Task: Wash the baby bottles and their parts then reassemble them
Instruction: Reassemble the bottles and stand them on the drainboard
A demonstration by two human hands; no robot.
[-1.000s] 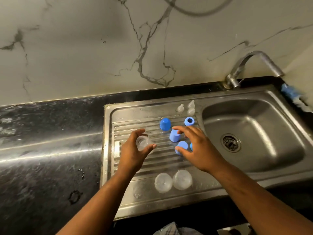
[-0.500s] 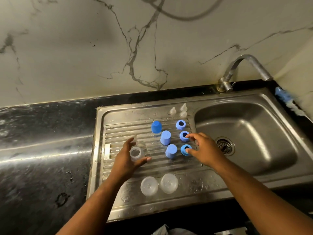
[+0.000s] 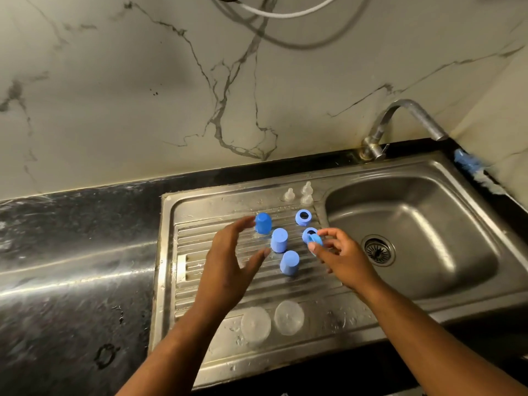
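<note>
Blue ring [image 3: 315, 241] is pinched between thumb and fingertips of the right hand [image 3: 347, 261], lifted above the drainboard [image 3: 200, 252] at its 3 o'clock side, where half a second ago it lay flat. The left hand [image 3: 228, 267], which gripped a clear bottle then, is now spread open with nothing seen in it, and three blue caps [image 3: 279, 240] stand between the two hands. Two more rings [image 3: 304, 217] lie at 1 o'clock, clear teats [image 3: 289, 194] at 12, two clear domes [image 3: 288, 317] at 6, the sink bowl [image 3: 428, 224] at 3.

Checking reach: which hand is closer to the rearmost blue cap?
Left hand: its fingers are just left of the blue cap. The right hand is farther right, pinching a blue ring.
</note>
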